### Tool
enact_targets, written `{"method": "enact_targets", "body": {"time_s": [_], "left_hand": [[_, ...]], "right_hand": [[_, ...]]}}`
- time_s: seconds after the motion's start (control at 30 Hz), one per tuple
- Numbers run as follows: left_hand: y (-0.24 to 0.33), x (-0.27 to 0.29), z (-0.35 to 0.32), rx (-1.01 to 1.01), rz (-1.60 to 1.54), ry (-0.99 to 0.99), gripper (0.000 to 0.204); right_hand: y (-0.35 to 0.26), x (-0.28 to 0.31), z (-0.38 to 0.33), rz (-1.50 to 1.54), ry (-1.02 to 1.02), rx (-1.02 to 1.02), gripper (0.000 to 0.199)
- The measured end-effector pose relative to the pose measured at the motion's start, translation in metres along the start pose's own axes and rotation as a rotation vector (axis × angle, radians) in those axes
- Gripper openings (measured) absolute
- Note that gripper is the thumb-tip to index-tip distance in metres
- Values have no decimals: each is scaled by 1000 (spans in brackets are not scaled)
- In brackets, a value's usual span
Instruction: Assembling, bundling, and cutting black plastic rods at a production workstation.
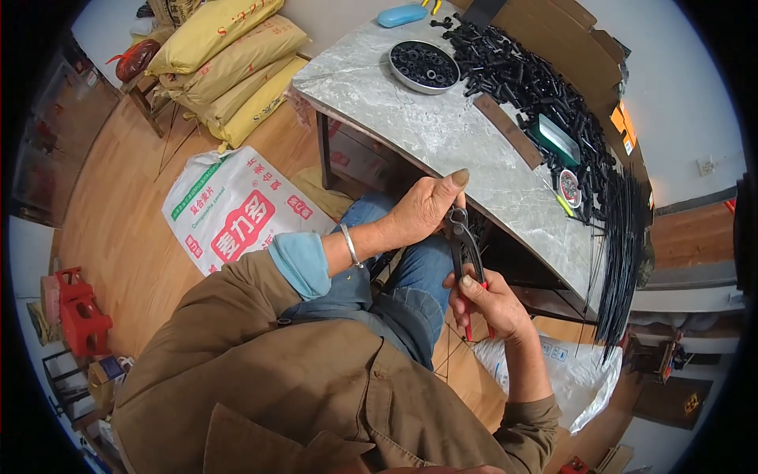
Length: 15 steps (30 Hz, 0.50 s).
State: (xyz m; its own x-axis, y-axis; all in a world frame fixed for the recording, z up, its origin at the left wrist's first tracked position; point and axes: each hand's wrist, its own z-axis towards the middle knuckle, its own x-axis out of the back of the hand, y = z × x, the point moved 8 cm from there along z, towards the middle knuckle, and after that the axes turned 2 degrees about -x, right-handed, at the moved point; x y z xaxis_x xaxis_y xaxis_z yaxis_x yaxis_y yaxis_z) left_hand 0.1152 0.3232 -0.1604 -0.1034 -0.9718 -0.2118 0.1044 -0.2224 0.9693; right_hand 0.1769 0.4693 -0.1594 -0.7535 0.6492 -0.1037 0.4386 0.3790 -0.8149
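Observation:
In front of my lap, near the table's front edge, my right hand (493,304) is closed around the red handles of a pair of dark pliers (464,243). The jaws point up toward my left hand (426,207). That hand is closed with its thumb raised, right beside the plier head; whatever its fingers grip is hidden behind them. A grey marble-patterned table (379,99) stands just beyond both hands. On it, a round metal dish (425,88) holds black rings, and a heap of black tubular parts (517,75) spreads along the back.
A brown strip (509,130), green box (555,142), small bowl (568,189) and yellow-green-handled tool (564,205) lie on the table's right. Long black rods (620,268) overhang its right end. Yellow sacks (245,59) are stacked at left; a white printed bag (237,213) lies on the floor.

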Motion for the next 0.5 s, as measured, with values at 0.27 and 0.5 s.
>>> {"method": "enact_targets", "body": {"time_s": [0.27,0.5], "left_hand": [[-5,-6,0,21,63,-46,74],[-10,18,2,-7,-46,166,67]], "right_hand": [[24,-28,-2,344,14,-161,45],[-26,37,-3,-1229,899,855,8]]}}
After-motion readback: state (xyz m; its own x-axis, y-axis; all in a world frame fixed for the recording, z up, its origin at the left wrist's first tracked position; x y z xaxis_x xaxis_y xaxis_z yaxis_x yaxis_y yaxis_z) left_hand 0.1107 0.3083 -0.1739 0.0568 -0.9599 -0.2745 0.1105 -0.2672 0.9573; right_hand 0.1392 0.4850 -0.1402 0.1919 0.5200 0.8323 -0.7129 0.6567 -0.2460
